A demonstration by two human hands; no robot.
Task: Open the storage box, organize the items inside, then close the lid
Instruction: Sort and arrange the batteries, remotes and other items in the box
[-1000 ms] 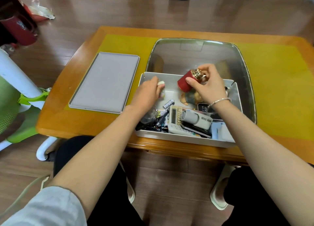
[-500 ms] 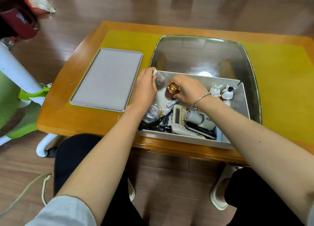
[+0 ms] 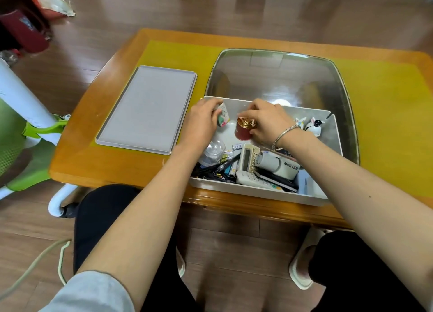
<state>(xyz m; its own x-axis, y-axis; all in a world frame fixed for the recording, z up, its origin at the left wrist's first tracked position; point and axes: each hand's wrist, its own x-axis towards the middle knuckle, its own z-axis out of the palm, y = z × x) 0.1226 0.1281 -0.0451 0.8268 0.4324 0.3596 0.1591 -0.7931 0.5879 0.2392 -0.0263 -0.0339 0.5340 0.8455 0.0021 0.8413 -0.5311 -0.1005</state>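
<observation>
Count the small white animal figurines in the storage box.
2. One figurine stands at the far right of the box, just beyond the right hand's wrist; the other figurine stands beside it. More may be hidden.

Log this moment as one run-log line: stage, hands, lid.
stage: organizing inside storage box | left hand: holds small packet | right hand: grips red jar | lid: off, on table
</observation>
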